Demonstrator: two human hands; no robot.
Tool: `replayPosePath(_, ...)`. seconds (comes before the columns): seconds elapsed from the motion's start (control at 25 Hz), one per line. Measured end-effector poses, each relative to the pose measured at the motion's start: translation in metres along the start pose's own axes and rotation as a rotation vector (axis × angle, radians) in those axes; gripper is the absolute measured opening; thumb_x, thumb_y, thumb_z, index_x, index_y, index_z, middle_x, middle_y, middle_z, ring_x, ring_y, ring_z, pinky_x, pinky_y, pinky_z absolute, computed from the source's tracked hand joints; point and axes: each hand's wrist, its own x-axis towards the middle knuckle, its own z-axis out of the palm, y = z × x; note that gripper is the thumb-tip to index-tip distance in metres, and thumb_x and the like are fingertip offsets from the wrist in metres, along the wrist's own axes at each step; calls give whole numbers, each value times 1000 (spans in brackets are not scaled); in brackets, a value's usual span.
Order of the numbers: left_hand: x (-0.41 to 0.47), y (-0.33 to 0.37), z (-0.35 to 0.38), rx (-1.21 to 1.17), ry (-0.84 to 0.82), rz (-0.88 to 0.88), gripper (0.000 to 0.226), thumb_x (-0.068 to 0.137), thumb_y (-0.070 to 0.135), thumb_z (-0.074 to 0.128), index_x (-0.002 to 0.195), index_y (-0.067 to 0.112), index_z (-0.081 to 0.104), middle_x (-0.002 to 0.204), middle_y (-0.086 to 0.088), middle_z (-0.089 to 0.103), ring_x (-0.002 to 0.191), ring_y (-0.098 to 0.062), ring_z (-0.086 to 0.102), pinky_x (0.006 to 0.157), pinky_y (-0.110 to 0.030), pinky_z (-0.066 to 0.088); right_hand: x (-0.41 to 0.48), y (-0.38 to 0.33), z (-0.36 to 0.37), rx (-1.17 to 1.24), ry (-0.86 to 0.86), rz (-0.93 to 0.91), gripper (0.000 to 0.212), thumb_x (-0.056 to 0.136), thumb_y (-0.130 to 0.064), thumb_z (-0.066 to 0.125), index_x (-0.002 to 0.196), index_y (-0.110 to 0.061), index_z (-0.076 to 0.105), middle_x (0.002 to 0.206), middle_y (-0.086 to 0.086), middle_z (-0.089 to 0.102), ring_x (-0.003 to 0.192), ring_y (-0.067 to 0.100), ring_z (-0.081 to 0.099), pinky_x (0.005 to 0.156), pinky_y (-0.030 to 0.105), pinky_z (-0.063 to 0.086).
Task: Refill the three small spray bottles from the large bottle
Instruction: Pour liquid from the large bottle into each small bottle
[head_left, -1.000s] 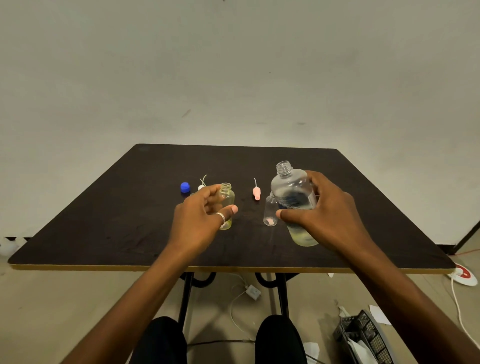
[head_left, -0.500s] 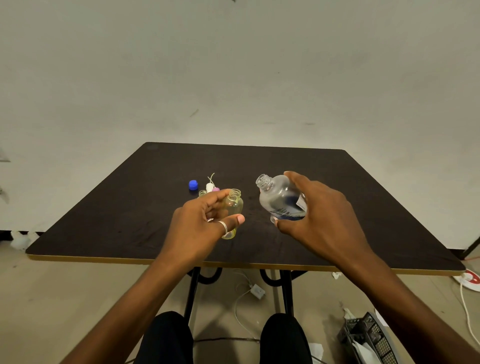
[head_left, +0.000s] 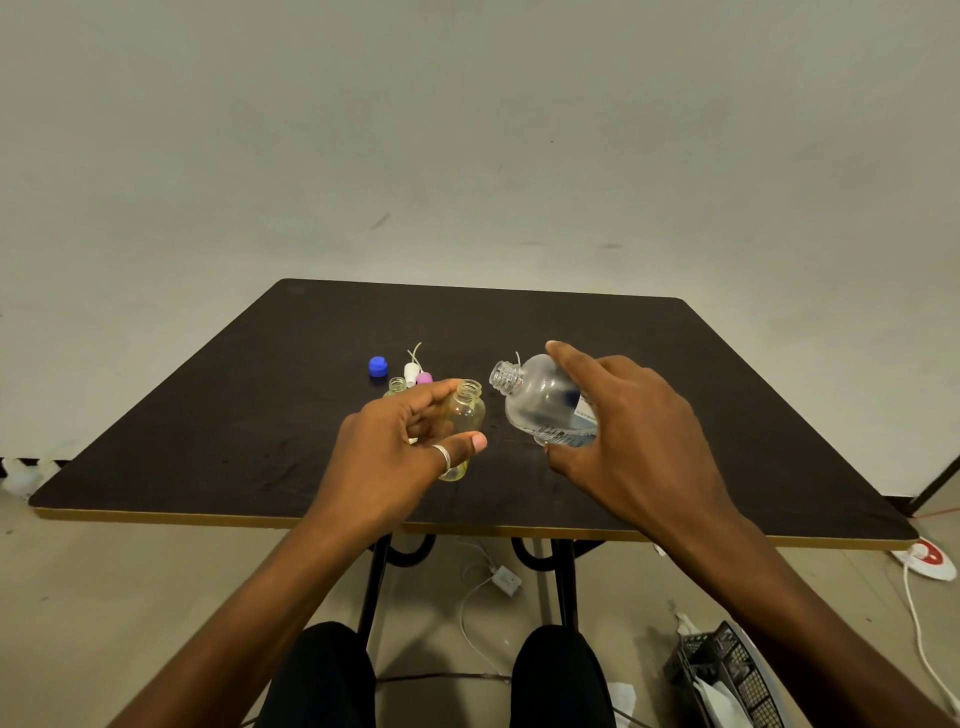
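The left hand (head_left: 397, 444) is wrapped around a small yellowish bottle (head_left: 464, 415), thumb across the front and fingers behind it, a ring on the thumb. The bottle's open threaded neck points up and slightly toward the right of the frame; whether its base touches the table (head_left: 727, 415) I cannot tell. The right hand (head_left: 631, 441) grips the large bottle (head_left: 540, 400) from above and behind, index finger laid along its top and thumb under its lower side. That clear bottle is lifted off the table and tipped over to the left, so its uncapped mouth faces the upper left and sits just beside the small bottle's neck, slightly higher, with a narrow gap between the two openings. A printed label shows on the large bottle's body near the palm. No stream of liquid can be made out between them.

Behind the left hand, toward the centre-left of the frame, a second small bottle (head_left: 397, 385) stands open on the table, mostly hidden by the fingers. Just beyond it lie a white spray top (head_left: 412, 370) with a thin dip tube sticking up and a pink spray top (head_left: 424, 378), close together. A blue cap (head_left: 378, 366) rests a little to their left. A thin tube end shows just behind the large bottle's neck.
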Motion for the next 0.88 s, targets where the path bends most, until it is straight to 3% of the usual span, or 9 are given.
replayPosePath(0.28, -2, 3, 3, -11, -14, -6, 61, 71, 33, 83, 128, 36, 60, 88, 39, 59, 87, 27, 56, 69, 4, 40, -2, -4, -3, -78, 20, -22, 89, 70, -44, 78, 145, -36, 31, 123, 1, 58, 108, 24, 55, 87, 41, 50)
replayPosePath(0.4, -3, 3, 2, -12, -12, -9, 63, 71, 34, 83, 130, 36, 59, 96, 33, 63, 91, 25, 57, 72, 3, 42, -2, -5, -4, -103, 17, -25, 88, 71, -44, 77, 146, -36, 31, 124, 1, 58, 109, 23, 54, 87, 42, 51)
replayPosePath(0.6, -3, 5, 2, -21, -15, -19, 63, 72, 31, 83, 130, 34, 60, 90, 37, 59, 87, 28, 56, 68, 4, 40, -2, -5, -4, -116, 22, -25, 87, 72, -43, 77, 146, -36, 31, 124, 1, 57, 110, 23, 53, 88, 41, 49)
replayPosePath(0.88, -4, 7, 2, -2, -15, -3, 61, 72, 31, 83, 130, 31, 61, 107, 22, 68, 96, 22, 57, 77, 2, 43, -2, -5, -5, -136, 22, -22, 88, 71, -42, 79, 146, -33, 33, 125, 3, 58, 110, 25, 54, 88, 42, 47)
